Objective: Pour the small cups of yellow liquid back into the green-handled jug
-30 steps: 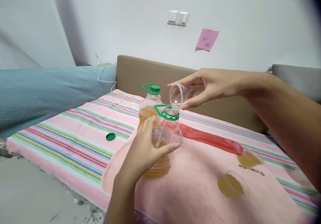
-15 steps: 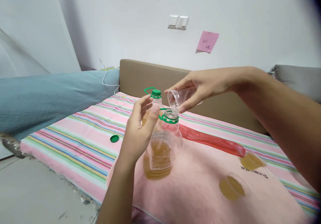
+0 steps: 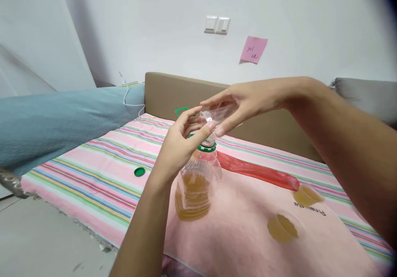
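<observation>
My right hand (image 3: 245, 103) grips a clear plastic cup (image 3: 223, 113), tipped on its side with its mouth to the left, above an open bottle. No liquid can be made out in the cup. My left hand (image 3: 186, 136) has come up to the cup's mouth, its thumb and fingers curved about the rim. Below stands the clear plastic bottle (image 3: 194, 198), upright and partly filled with amber liquid, with a green ring (image 3: 207, 148) round its neck. My left hand hides part of the neck. Behind it, a second bottle's green handle (image 3: 180, 111) shows.
A green cap (image 3: 139, 172) lies on the striped sheet (image 3: 102, 161). Two cups of amber liquid, a nearer cup (image 3: 283, 228) and a farther cup (image 3: 307, 196), stand on the pink mat (image 3: 235, 227) at right. A red plastic bag (image 3: 257, 171) lies behind.
My left hand has moved up and right from beside the bottle to the cup's rim. The cup, still in my right hand, stays tipped over the bottle.
</observation>
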Motion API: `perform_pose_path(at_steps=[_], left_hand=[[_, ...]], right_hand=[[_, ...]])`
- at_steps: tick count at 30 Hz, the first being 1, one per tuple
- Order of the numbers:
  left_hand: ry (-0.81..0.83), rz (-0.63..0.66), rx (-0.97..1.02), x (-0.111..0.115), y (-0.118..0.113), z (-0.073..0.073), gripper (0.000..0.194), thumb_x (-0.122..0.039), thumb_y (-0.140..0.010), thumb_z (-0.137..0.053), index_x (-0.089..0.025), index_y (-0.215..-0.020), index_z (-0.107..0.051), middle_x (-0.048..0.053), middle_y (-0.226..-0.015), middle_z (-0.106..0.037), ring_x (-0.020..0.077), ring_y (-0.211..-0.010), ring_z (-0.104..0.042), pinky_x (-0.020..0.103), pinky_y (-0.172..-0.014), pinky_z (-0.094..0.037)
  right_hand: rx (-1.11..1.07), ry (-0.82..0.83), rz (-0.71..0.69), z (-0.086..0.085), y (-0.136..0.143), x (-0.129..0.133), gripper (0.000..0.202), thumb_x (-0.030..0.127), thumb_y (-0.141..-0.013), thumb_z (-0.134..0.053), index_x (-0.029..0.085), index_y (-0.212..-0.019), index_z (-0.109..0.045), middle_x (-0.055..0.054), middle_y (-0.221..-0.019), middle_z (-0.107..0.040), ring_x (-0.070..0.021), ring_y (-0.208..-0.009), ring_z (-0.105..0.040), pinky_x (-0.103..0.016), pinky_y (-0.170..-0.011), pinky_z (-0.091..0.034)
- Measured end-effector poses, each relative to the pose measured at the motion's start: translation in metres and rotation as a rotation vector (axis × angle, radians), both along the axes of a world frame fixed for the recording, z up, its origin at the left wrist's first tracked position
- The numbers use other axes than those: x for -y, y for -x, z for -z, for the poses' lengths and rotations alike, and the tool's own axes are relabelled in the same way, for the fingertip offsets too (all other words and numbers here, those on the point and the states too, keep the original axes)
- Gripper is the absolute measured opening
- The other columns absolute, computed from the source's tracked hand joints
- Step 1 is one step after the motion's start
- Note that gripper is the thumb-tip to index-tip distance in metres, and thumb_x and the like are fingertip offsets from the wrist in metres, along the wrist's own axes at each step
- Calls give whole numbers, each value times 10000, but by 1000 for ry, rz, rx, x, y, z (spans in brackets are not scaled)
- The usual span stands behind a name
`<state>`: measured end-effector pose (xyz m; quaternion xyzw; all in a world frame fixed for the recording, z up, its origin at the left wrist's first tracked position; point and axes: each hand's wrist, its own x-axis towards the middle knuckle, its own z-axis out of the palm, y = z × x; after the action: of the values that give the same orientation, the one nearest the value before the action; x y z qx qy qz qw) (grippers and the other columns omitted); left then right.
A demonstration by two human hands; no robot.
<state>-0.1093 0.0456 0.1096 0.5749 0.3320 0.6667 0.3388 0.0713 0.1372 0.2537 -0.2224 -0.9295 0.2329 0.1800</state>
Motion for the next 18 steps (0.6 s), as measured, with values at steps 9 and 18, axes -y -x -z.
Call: perform_pose_path(at_steps=[9,18], left_hand=[[-22,-17,39,0,2,9,508,-453,-923,-880,-191,-1325,-714,86,-1341,-751,239,-1227,-726,304,-993,-609],[-68,39,53,-1,3,14,423,-394,-976,-838,-200,-1323,-695,81,-1364,-766,239,-1236,-745,322,-1026,-612]], right_hand=[[-688,-14,278,72,-33,25,407,643,-999,-710,289,-1119,-550,-40,-1105,-747,-213,-1012,-764,-389,-919,-638],[-876,-65,321,112,-10,28,433,703,-961,-723,326,-1116,-578,-35,-1174,-724,-244,-1126,-748,-438,-990,-643]])
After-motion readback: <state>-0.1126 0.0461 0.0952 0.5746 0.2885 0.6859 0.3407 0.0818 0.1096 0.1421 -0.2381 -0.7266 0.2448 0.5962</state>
